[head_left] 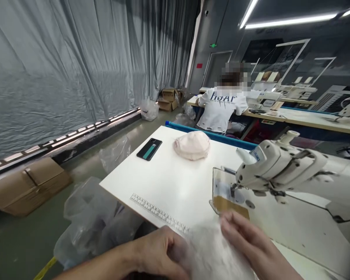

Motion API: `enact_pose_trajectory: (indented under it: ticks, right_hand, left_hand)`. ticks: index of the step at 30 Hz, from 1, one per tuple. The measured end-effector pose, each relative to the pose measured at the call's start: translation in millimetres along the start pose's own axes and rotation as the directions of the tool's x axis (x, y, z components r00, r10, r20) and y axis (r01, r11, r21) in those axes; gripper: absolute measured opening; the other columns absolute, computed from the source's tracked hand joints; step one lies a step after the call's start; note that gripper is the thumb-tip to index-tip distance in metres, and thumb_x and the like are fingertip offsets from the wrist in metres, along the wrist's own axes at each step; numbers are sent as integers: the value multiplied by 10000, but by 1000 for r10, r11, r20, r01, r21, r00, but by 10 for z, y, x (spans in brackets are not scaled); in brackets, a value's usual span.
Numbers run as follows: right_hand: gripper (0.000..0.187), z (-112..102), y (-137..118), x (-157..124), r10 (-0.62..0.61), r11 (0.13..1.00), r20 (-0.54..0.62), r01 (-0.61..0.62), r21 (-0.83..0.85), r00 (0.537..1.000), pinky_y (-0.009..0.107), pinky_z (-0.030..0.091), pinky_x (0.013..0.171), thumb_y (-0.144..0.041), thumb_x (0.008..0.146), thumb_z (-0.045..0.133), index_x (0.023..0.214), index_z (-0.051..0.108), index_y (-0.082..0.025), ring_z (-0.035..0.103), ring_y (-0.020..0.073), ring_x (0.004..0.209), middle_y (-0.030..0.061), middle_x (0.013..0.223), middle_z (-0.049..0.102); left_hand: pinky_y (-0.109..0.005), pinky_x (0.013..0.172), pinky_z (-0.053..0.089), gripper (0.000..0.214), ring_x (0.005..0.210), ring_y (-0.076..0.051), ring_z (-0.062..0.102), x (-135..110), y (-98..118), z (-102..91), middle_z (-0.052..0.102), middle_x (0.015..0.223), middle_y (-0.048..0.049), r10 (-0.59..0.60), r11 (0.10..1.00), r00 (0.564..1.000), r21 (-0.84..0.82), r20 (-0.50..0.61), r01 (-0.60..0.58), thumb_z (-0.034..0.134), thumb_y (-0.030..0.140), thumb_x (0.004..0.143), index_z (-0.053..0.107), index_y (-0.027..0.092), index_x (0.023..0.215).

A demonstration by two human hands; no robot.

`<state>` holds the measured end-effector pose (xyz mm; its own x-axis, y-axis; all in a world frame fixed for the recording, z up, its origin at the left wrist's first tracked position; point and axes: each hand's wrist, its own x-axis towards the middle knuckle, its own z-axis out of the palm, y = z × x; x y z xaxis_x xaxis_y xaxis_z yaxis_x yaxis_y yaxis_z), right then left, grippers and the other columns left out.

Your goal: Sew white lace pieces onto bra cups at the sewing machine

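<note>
A white, fluffy-looking piece of fabric (214, 249) lies between my hands at the near edge of the table, blurred and partly cut off by the bottom of the view. My left hand (160, 252) grips its left side, thumb and fingers curled around the material. On the other side, my right hand (247, 241) has its fingers closed on the upper right edge. Just beyond my right hand stands a white sewing machine (282, 167), its needle area over a metal plate. A pale pink, rounded fabric piece (193, 145) rests farther back on the white tabletop (175, 182).
A phone (149, 149) lies at the table's left, and a printed ruler scale (159, 213) runs along the near edge. Clear plastic bags (87, 217) and a cardboard box (30, 186) sit on the floor. Ahead, a person in a white shirt (221, 111) sits at another table.
</note>
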<state>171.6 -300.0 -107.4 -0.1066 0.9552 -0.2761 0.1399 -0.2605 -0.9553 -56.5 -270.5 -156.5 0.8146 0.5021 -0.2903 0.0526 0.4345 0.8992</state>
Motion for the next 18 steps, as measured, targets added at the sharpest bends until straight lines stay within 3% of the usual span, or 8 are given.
enact_pose_trajectory:
  ticks: [2, 5, 7, 10, 13, 15, 16, 18]
  right_hand:
    - [415, -3, -212, 411, -135, 990, -91, 130, -57, 987, 194, 322, 523, -556, 796, 565, 763, 477, -152, 378, 91, 611, -2, 694, 401]
    - [378, -126, -450, 1177, -238, 971, -255, 228, -69, 937, 202, 347, 535, -540, 827, 527, 846, 476, -167, 422, 97, 628, -4, 732, 443]
    - [303, -268, -573, 1730, -293, 956, -437, 269, -117, 850, 198, 338, 538, -467, 877, 484, 879, 461, -164, 405, 84, 608, -17, 717, 422]
    - [227, -515, -674, 2444, -305, 952, -648, 217, -215, 698, 230, 389, 604, -352, 903, 477, 900, 491, -126, 444, 96, 661, 3, 777, 459]
    - [173, -726, -634, 2866, -275, 957, -726, 107, -269, 630, 310, 431, 741, -282, 866, 545, 848, 537, -110, 504, 137, 800, 31, 849, 520]
    - [155, -823, -544, 3016, -273, 955, -747, 75, -288, 606, 360, 426, 815, -265, 860, 553, 880, 558, -111, 513, 164, 895, 59, 951, 540]
    - [167, -857, -492, 3074, -292, 949, -743, 86, -303, 602, 380, 420, 845, -261, 862, 551, 935, 562, -111, 510, 178, 947, 72, 1024, 535]
    - [218, -897, -395, 3173, -347, 931, -687, 144, -337, 638, 388, 420, 871, -259, 876, 537, 1041, 558, -119, 512, 189, 1003, 84, 1113, 527]
  left_hand:
    - [-169, 599, 432, 380, 615, -74, 528, 116, 324, -215, 620, 742, -46, 63, 998, 984, 28, -165, -59, 806, 327, 543, 671, 61, 778]
    - [-211, 576, 450, 437, 623, -105, 554, 504, 970, -666, 629, 836, -106, 262, 959, 897, 204, -356, -198, 733, 403, 650, 650, 58, 904]
    - [-214, 591, 454, 492, 634, -96, 551, 889, 1419, -1003, 619, 916, -115, 335, 918, 812, 361, -478, -166, 698, 375, 700, 602, 90, 1089]
    - [-248, 747, 468, 491, 925, -157, 568, 1530, 1866, -1410, 535, 1171, -154, 414, 868, 729, 477, -546, -136, 547, 375, 835, 489, 128, 1256]
    - [-382, 981, 358, 595, 1210, -266, 417, 2081, 1912, -1613, 425, 1308, -198, 457, 796, 682, 605, -571, -26, 556, 384, 828, 399, 119, 1338]
    - [-487, 1039, 249, 623, 1297, -327, 300, 2359, 1792, -1667, 336, 1389, -182, 456, 745, 692, 665, -560, 48, 574, 402, 810, 384, 184, 1361]
    - [-536, 1032, 225, 601, 1299, -348, 292, 2471, 1721, -1685, 325, 1398, -173, 445, 726, 702, 683, -556, 82, 550, 437, 822, 395, 216, 1358]
    - [-609, 1001, 208, 551, 1268, -361, 341, 2636, 1606, -1721, 387, 1359, -164, 421, 695, 715, 705, -558, 140, 475, 502, 852, 430, 245, 1337]
